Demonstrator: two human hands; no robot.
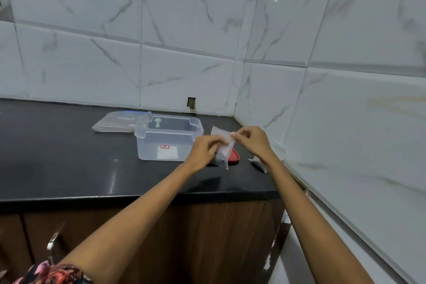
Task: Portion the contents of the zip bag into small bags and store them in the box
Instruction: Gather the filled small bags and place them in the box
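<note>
Far left on the black tabletop [57, 145] the zip bag [115, 122] lies flat, printed side up, touching the back left corner of the box [166, 143]. Box is clear plastic, open, upright; something small and pale shows inside or through the back wall, cannot tell which. Sticker on the front wall.

Just right of the box the left hand [205, 152] is closed on the lower left side of a small bag [224, 152], held up off the tabletop. Dark contents sit in the bag's bottom; top part looks clear. Long axis runs roughly up-down, tilted a bit with the mouth toward upper right. Right hand [251, 140] pinches the mouth edge, fingers closed on it; looks like sealing or closing the top, judging by the grip.

A red lid [235, 157] lies under and behind the bag, mostly hidden. More pale small bags or scraps [259, 163] lie near the right wall, blurry.

Key relation: box is directly left of the held bag, opening up, and the left hand is the nearer one. Drop-in would mean moving the bag left and over the rim. Risk: mouth not fully shut, contents spill if tipped
</note>
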